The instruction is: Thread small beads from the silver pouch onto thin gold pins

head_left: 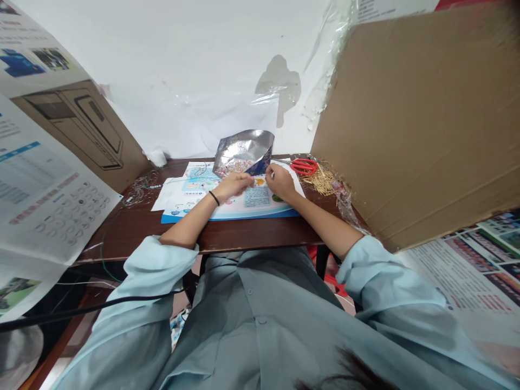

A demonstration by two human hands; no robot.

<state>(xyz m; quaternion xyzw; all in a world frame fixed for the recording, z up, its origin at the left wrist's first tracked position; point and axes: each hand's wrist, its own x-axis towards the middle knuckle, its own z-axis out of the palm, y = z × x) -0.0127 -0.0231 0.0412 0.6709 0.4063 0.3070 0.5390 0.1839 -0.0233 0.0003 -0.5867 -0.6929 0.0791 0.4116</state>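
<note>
Left hand [233,186] and right hand [281,182] are working over a glossy printed sheet [260,203], fingers [270,172] bunched, grip unclear, crinkled foil pouch [242,151] sitting by the wooden tabletop's [260,233] far edge.

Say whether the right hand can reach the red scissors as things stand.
Probably yes: the right hand lies just beside the scissors, with only the corner of the printed sheet between them and nothing seeming to block the way.

Camera: worn on the head, above the worktop's near edge [134,233]
Facing: forward and down, toward the left hand [233,186] and right hand [281,182]
Nearness: close
</note>
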